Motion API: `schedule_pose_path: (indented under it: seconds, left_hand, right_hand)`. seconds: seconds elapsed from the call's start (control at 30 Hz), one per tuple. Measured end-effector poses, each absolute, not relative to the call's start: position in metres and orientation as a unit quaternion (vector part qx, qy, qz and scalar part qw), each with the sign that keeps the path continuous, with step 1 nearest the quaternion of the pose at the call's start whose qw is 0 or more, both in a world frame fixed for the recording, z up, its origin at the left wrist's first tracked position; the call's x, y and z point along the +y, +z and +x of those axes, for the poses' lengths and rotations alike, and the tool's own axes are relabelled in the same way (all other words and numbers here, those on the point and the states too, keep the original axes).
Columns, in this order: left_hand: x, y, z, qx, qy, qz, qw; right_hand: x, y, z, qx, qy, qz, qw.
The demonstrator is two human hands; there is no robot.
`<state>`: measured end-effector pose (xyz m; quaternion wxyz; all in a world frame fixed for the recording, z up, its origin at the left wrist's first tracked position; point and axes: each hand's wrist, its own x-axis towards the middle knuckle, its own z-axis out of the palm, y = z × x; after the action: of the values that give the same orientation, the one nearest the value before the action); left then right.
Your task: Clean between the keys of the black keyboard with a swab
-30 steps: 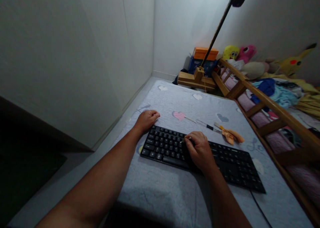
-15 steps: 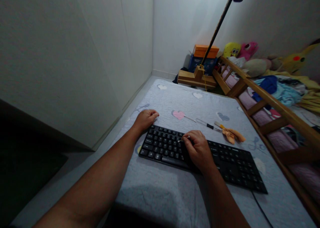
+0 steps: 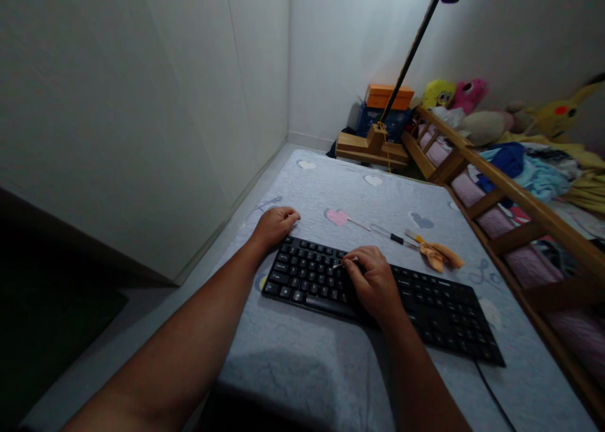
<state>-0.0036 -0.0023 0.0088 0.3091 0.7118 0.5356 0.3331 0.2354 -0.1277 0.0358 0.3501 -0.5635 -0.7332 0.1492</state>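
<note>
A black computer keyboard [image 3: 312, 274] lies at a slant on the bedspread in front of me. My right hand [image 3: 373, 280] is over its middle, pinching a thin cotton swab [image 3: 337, 266] whose white tip points left at the keys. By the keyboard's far left corner rests my left hand [image 3: 276, 225], its fingers curled closed; whether anything is inside them is hidden. Beyond the keyboard lie a second cotton swab [image 3: 359, 224], a wire tool with a black grip [image 3: 396, 238], a flat brush [image 3: 414, 236] and a bunched orange cloth [image 3: 439, 255].
The heart-patterned bedspread [image 3: 326, 180] spreads under everything. A pale wardrobe [image 3: 212, 104] stands left, a wooden bed rail [image 3: 520, 186] runs along the right. At the far end are a wooden stand [image 3: 373, 145] with a pole and stacked boxes [image 3: 390, 96]. The keyboard's cable [image 3: 494, 397] trails toward me.
My right hand has shifted very slightly to the left with the swab over the keys. My left hand and the keyboard look unmoved.
</note>
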Motion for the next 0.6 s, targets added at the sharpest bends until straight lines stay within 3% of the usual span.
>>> schedule_pose_path:
  seconds: [0.6]
  left_hand:
    - [-0.0019,0.0079,-0.0032,0.535,0.333,0.711,0.31]
  right_hand:
    - [-0.128,0.0377,0.2349,-0.726,0.16,-0.561,0.363]
